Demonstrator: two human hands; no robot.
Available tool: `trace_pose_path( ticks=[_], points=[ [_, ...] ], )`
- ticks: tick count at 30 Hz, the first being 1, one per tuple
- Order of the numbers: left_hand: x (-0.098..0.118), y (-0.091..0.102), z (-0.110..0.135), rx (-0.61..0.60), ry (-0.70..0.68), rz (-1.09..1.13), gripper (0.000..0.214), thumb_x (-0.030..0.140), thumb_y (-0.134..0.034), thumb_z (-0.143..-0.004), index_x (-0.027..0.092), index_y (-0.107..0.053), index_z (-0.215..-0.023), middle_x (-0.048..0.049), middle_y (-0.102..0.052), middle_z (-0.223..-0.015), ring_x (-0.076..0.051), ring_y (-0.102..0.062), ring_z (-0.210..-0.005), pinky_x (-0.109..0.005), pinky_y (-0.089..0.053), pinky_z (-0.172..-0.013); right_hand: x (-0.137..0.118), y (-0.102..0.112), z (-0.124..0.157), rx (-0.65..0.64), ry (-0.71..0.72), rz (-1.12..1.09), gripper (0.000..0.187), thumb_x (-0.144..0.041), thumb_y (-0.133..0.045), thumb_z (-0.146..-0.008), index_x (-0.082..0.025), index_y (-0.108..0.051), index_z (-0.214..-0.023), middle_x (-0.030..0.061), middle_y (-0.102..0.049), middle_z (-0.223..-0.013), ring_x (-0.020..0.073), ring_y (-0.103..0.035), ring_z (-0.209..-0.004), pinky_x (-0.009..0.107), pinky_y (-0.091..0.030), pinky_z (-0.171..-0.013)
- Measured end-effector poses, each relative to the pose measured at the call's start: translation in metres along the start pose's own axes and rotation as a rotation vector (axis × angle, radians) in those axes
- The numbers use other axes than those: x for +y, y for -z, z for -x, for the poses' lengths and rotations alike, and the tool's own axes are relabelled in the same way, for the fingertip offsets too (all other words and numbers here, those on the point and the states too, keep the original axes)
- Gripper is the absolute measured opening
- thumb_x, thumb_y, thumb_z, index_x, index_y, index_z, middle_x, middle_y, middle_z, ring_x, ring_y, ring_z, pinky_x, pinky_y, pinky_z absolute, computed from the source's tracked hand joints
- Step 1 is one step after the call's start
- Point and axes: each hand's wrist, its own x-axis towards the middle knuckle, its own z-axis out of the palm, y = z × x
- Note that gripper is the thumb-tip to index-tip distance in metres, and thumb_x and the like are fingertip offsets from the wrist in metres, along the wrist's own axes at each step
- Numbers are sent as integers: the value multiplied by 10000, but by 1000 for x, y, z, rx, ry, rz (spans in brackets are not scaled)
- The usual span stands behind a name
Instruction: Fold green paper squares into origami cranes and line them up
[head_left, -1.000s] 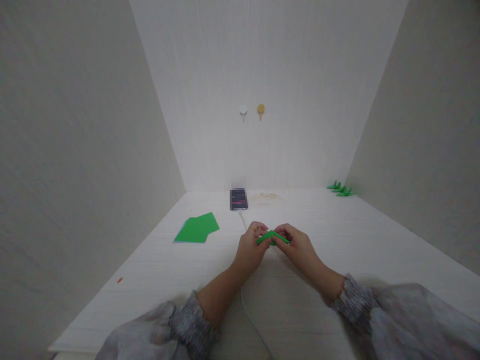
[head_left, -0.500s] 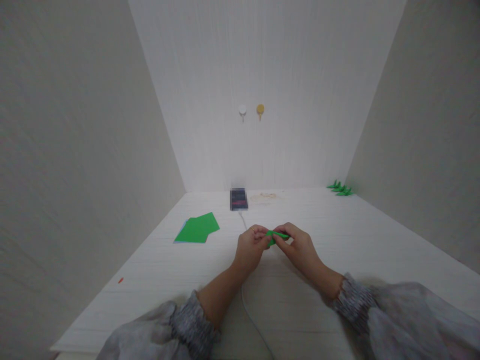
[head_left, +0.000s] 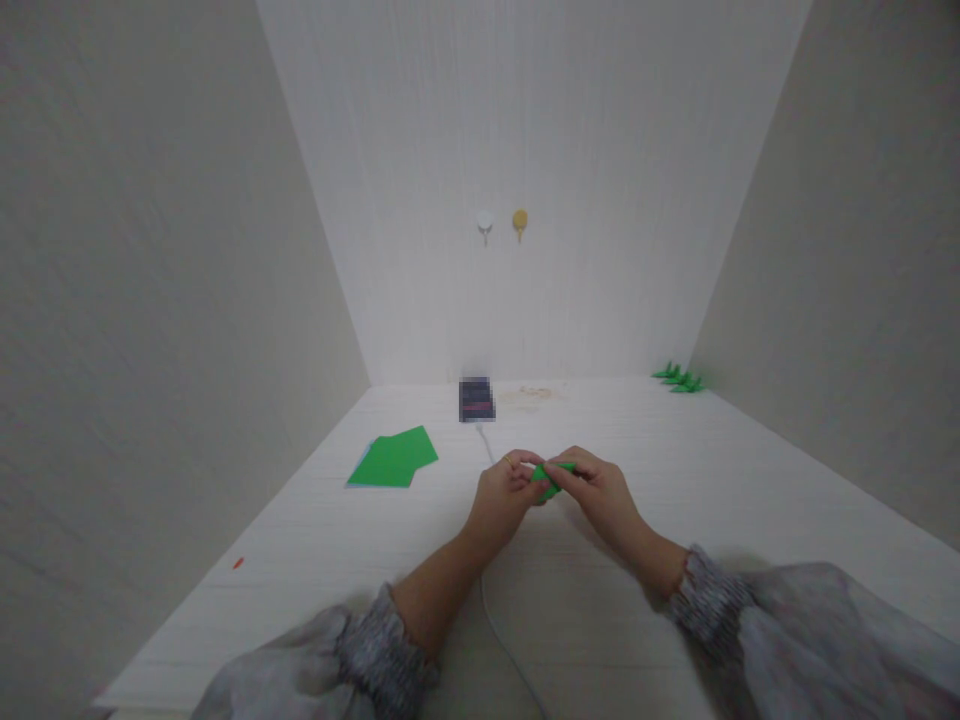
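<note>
A small folded piece of green paper is pinched between my two hands, just above the table. My left hand grips its left side with thumb and fingers, and a ring shows on one finger. My right hand pinches the upper right part, thumb laid along a fold. Fingers cover much of the paper, so its full shape is hidden. Left of my hands lie flat sheets of green paper, overlapping at an angle. Several folded green paper figures stand together at the back right corner.
A phone-like device with a blurred screen leans at the back wall, its white cable running under my left arm. Two hooks, one white and one gold, hang on the wall. A small red piece lies at the table's left edge.
My right thumb and fingers have shifted slightly left over the folded paper, and the paper has turned a little, showing more of its face. The other things stay in place.
</note>
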Motion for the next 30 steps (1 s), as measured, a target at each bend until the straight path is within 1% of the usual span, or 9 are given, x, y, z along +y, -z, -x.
trace_pose_path(
  ticks=[5,9,13,18,21,23,25,27,30],
  points=[
    [0,0,1,15,28,45,339,288,-680,-591,138,-521,-849,3,-587,-622,-106,-567,-569,-248,-463,-578,-1,1,1,-14,-10,-100,232,-324,-489,-782,-180,-657,-711,32,-594,-713,153,-553,-718,270,-432,-680],
    [1,-1,1,25,58,59,317,277,-678,-589,140,-517,-825,6,-590,-616,-114,-577,-574,-265,-476,-592,-2,1,0,-1,1,-99,243,-335,-471,-795,-187,-653,-733,36,-590,-731,155,-544,-737,274,-430,-690],
    [1,-1,1,24,52,37,292,252,-664,-602,143,-514,-827,13,-585,-611,-109,-577,-567,-262,-479,-589,-3,2,0,10,11,-106,251,-335,-448,-810,-187,-648,-776,35,-582,-749,147,-534,-725,268,-427,-671],
    [0,1,0,83,54,-16,269,210,-652,-597,142,-510,-815,24,-572,-585,-102,-567,-535,-248,-475,-564,-2,4,0,49,30,-76,275,-340,-404,-831,-186,-633,-834,41,-575,-778,150,-525,-746,275,-424,-686],
    [1,2,-1,143,25,-93,232,175,-618,-619,148,-510,-822,27,-565,-585,-98,-562,-539,-228,-465,-554,-2,4,-2,109,10,-51,249,-352,-439,-809,-180,-615,-846,47,-583,-801,155,-527,-755,277,-425,-683],
    [3,2,0,168,-18,-190,214,177,-595,-642,155,-513,-838,17,-575,-611,-101,-562,-554,-219,-457,-550,-2,3,-2,142,-19,-4,224,-364,-501,-766,-171,-605,-814,42,-585,-757,153,-526,-713,275,-426,-659],
    [5,1,1,172,-64,-288,195,196,-573,-669,162,-516,-851,5,-586,-635,-105,-561,-565,-214,-446,-544,-3,3,-3,152,-33,67,205,-362,-546,-731,-166,-601,-743,31,-575,-688,146,-515,-650,271,-423,-622],
    [7,1,2,173,-101,-360,180,210,-559,-684,171,-517,-855,3,-586,-644,-107,-557,-569,-212,-440,-543,-3,2,-2,143,-8,135,195,-351,-547,-730,-170,-601,-681,25,-566,-649,142,-505,-617,268,-417,-596],
    [8,1,3,170,-125,-409,168,213,-557,-684,183,-514,-844,11,-576,-658,-104,-553,-569,-207,-436,-540,-2,3,-2,125,57,164,204,-336,-515,-759,-184,-615,-664,30,-583,-659,146,-521,-633,270,-419,-595]
  ],
)
